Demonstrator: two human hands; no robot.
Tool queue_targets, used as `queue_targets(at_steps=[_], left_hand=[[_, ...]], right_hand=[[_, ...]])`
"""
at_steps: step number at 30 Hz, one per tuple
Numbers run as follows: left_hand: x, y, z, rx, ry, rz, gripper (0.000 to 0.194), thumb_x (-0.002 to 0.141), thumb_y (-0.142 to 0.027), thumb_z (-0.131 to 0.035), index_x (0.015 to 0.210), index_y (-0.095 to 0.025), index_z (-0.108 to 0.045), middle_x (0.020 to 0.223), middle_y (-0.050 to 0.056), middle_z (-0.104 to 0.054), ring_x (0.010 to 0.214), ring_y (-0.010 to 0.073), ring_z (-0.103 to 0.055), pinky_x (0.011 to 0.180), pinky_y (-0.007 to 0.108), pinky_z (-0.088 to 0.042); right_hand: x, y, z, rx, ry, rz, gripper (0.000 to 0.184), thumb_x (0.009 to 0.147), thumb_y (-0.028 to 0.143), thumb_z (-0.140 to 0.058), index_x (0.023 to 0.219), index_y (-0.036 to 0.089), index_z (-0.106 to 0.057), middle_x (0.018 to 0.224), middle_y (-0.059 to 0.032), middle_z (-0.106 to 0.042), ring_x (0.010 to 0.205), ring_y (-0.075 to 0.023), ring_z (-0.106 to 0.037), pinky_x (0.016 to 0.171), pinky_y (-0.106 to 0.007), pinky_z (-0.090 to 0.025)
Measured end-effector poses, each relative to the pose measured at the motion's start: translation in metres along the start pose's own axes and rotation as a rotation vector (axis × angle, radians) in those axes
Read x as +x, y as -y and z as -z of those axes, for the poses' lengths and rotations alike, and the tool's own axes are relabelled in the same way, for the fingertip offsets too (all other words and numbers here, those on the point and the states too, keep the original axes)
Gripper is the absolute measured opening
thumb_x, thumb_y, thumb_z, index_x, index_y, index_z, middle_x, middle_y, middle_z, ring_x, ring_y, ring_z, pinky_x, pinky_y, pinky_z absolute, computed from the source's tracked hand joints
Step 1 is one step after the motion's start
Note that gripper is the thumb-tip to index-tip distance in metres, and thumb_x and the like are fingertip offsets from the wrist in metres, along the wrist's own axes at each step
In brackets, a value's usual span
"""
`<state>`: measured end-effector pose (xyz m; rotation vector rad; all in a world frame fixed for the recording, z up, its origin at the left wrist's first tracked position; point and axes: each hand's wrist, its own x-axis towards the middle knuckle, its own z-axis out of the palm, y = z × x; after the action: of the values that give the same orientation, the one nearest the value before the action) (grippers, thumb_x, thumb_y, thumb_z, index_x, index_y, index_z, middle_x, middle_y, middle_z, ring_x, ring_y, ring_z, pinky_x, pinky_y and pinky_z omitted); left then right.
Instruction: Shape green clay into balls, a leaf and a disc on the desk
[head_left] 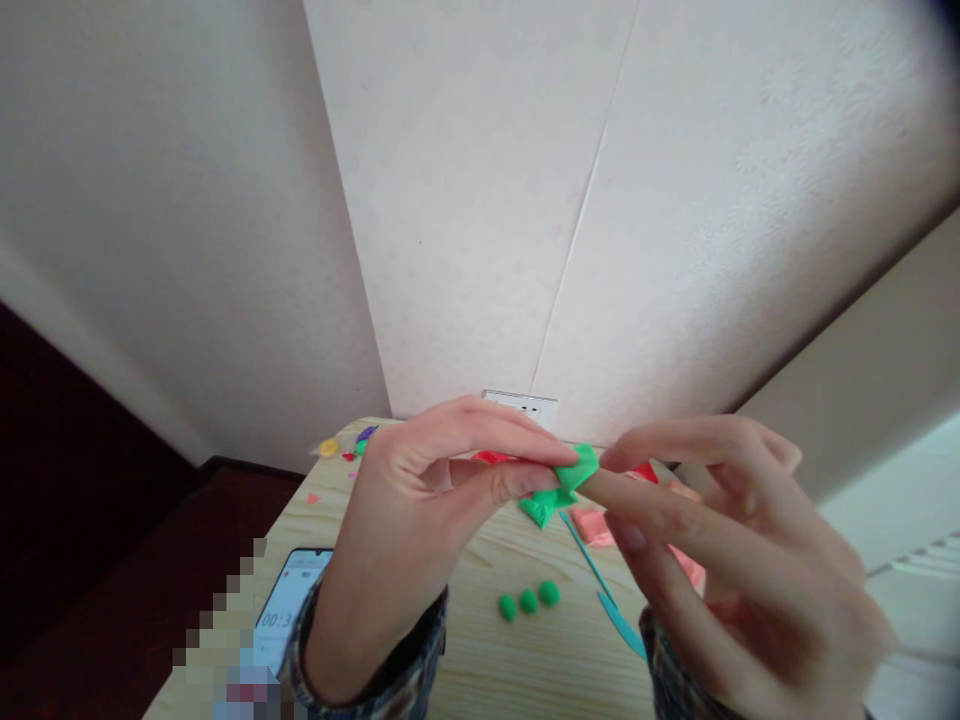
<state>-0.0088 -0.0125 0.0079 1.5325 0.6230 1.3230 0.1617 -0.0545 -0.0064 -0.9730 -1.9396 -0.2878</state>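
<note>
- Two hands, in patterned sleeves, meet above the table [487, 665]. The left hand [409, 500] has its grip pinching the green piece [579, 467] between thumb and fingers; the right hand [757, 570] has its grip spread, one fingertip at that piece's edge, thumb apart.
- A phone [281, 610] lies near the left wrist, timer digits partly covered; blurred squares hide the table's corner there.
- Three green balls [528, 601] sit in a row on pale, wood-grained table.
- Two blue tools [621, 625] lie to their right, one thin, one wider.
- Beyond are a pink pack [592, 526] and red bits [491, 457], partly behind the hands. More green shows just below the held piece; whether joined, I cannot tell.
- At the far left corner: yellow [328, 447] and purple [367, 434] bits.
- Behind rises a pale wall [480, 200], seamed, with a socket [536, 404] low down.
- Dark floor [255, 510] shows left.
</note>
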Motion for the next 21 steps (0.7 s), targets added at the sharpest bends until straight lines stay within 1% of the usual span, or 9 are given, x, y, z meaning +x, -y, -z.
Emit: queue_targets(at_steps=[4, 8, 11, 15, 18, 21], left_hand=[[0.0, -0.003, 0.005, 0.087, 0.038, -0.012, 0.015, 0.073, -0.009, -0.07, 0.071, -0.023, -0.075, 0.08, 0.0, -0.071, 0.078, 0.0132, -0.067, 0.074, 0.023, -0.055], [0.0, -0.004, 0.007, 0.093, 0.033, 0.001, 0.015, 0.072, -0.008, -0.07, 0.071, -0.022, -0.075, 0.081, 0.0, -0.071, 0.08, 0.0137, -0.066, 0.074, 0.023, -0.055], [0.0, -0.003, 0.004, 0.013, 0.0, 0.015, 0.009, 0.072, -0.013, -0.072, 0.073, -0.021, -0.074, 0.083, 0.001, -0.071, 0.083, 0.0153, -0.066, 0.073, 0.024, -0.055], [0.001, 0.004, 0.001, -0.177, -0.086, 0.012, 0.007, 0.074, -0.019, -0.071, 0.08, -0.022, -0.072, 0.084, 0.001, -0.071, 0.083, 0.0164, -0.066, 0.075, 0.026, -0.053], [0.002, 0.01, 0.0, -0.285, -0.11, 0.026, 0.011, 0.076, -0.027, -0.07, 0.086, -0.022, -0.071, 0.089, 0.0, -0.07, 0.086, 0.0161, -0.065, 0.078, 0.026, -0.05], [0.004, 0.016, 0.001, -0.344, -0.101, 0.048, 0.02, 0.084, -0.039, -0.06, 0.092, -0.023, -0.069, 0.099, 0.001, -0.068, 0.091, 0.0156, -0.062, 0.083, 0.026, -0.048]], right_hand=[[0.003, -0.007, 0.004, 0.008, 0.101, 0.109, 0.039, 0.078, 0.001, -0.05, 0.107, 0.024, -0.064, 0.092, -0.0021, -0.062, 0.079, -0.0171, -0.054, 0.073, -0.039, -0.03], [0.003, -0.01, 0.002, 0.012, 0.16, 0.144, 0.042, 0.079, 0.002, -0.05, 0.114, 0.023, -0.061, 0.084, -0.0001, -0.065, 0.075, -0.0159, -0.056, 0.074, -0.038, -0.032], [0.003, -0.009, -0.003, 0.069, 0.171, 0.138, 0.048, 0.08, 0.002, -0.049, 0.124, 0.021, -0.054, 0.079, 0.0011, -0.066, 0.072, -0.0151, -0.056, 0.077, -0.038, -0.035], [0.003, -0.006, -0.016, 0.133, 0.192, 0.085, 0.053, 0.086, 0.005, -0.047, 0.136, 0.021, -0.041, 0.074, 0.0024, -0.065, 0.071, -0.0141, -0.056, 0.079, -0.036, -0.039], [0.003, -0.006, -0.028, 0.147, 0.215, 0.054, 0.059, 0.088, 0.007, -0.046, 0.143, 0.024, -0.029, 0.079, 0.0017, -0.066, 0.077, -0.0152, -0.057, 0.078, -0.033, -0.042], [0.002, -0.006, -0.037, 0.162, 0.224, 0.032, 0.066, 0.089, 0.008, -0.046, 0.147, 0.025, -0.017, 0.084, 0.0012, -0.067, 0.085, -0.0166, -0.059, 0.079, -0.033, -0.045]])
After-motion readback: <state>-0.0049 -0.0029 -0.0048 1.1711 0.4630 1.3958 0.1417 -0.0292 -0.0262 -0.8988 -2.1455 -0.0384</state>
